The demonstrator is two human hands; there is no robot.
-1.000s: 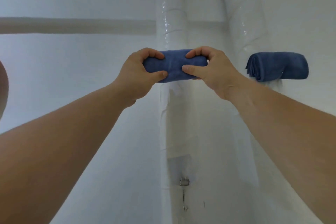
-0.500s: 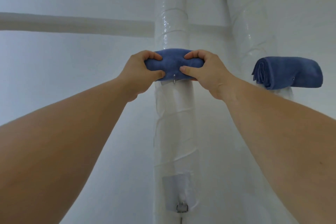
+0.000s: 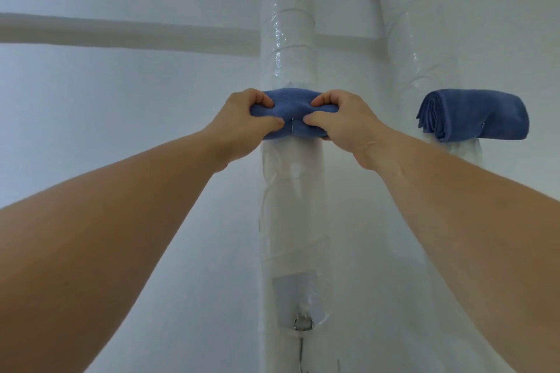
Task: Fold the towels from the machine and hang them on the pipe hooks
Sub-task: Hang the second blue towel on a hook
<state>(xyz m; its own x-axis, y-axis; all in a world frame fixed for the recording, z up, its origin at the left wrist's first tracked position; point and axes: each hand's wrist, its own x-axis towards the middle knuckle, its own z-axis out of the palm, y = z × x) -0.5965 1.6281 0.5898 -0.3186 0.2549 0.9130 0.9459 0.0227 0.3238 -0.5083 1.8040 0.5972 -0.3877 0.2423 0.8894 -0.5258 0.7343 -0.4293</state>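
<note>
the left hand (image 3: 242, 121) and the right hand (image 3: 342, 124) grip one folded blue towel (image 3: 292, 103) against the white pipe (image 3: 291, 39); a metal hook (image 3: 291, 125) shows between their thumbs. a second towel (image 3: 478, 113) hangs to the right of the right hand.

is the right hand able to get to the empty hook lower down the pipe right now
Likely not yet: the right hand grips the blue towel with the left hand. Nothing stands before the lower hook, so letting go would free it.
</note>
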